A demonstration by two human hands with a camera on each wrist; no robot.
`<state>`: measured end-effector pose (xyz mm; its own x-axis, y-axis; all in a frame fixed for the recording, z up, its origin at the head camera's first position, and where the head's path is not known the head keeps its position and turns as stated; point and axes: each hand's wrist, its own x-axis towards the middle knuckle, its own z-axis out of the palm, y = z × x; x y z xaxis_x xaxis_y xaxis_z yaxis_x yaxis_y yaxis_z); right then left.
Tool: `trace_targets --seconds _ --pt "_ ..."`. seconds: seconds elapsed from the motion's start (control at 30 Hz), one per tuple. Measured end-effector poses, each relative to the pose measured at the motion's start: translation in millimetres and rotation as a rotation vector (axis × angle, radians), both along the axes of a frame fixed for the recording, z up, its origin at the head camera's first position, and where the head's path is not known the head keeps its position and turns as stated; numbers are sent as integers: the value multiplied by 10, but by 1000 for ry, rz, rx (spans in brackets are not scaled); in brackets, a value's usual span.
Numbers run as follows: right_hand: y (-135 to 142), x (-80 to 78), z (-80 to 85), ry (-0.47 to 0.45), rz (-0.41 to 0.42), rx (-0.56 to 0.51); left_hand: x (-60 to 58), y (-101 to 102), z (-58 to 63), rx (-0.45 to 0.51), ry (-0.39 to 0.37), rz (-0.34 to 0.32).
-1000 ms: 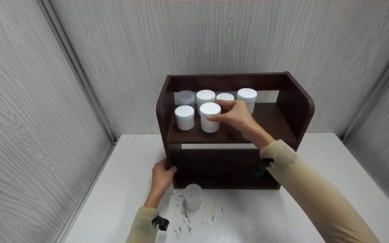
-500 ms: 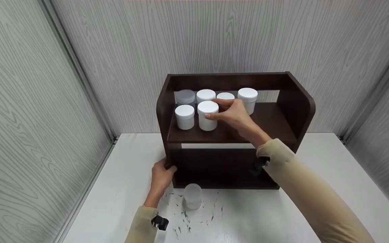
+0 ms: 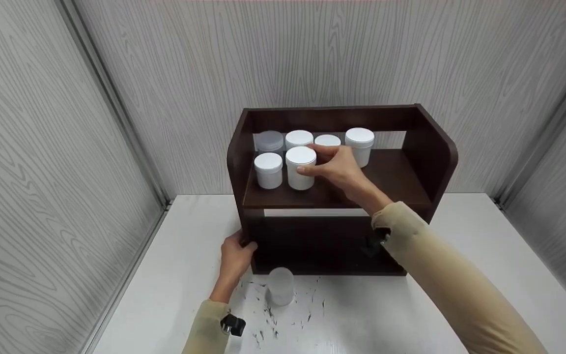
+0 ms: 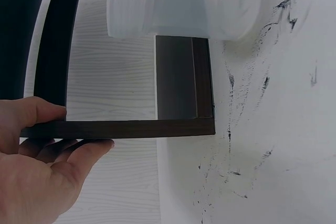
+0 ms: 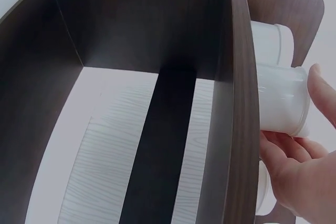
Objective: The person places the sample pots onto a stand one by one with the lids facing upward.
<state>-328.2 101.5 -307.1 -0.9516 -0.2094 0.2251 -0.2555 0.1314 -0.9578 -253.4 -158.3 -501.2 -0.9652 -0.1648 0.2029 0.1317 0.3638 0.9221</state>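
Observation:
On the upper board of a dark brown two-tier shelf [image 3: 332, 200], my right hand [image 3: 342, 169] grips a white lidded jar [image 3: 300, 178] between thumb and fingers. In the right wrist view the held jar [image 5: 283, 99] sits close over the board's front edge, thumb at its lid end. A shorter white jar [image 3: 268, 172] stands just left of it. My left hand [image 3: 235, 256] holds the shelf's left side panel low down. The left wrist view shows the thumb and fingers of that hand [image 4: 58, 174] on either side of the panel [image 4: 131, 129].
Behind the held jar stand another white jar [image 3: 299, 138], one partly hidden by the fingers [image 3: 327, 140], a translucent grey-lidded jar [image 3: 269, 141] and a white jar [image 3: 359, 142] farther right. A clear plastic cup [image 3: 281, 286] stands on the black-marked white table [image 3: 361, 319] before the shelf.
My right hand has shifted the white jar slightly left and back, nearer the shorter jar. My left hand stays on the side panel.

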Motion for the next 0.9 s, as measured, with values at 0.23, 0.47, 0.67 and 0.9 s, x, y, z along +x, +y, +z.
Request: trace_targets --seconds 0.23,0.47,0.67,0.9 --pt "-17 -9 -29 -2 -1 9 20 -14 -27 19 -6 -4" --pt "2 -15 -57 1 33 -41 5 -18 -13 -2 -6 2" --pt "165 63 -39 -7 66 -75 -8 11 -25 -3 4 -5" --pt "435 340 39 33 29 -78 -16 19 -10 24 -14 -23"
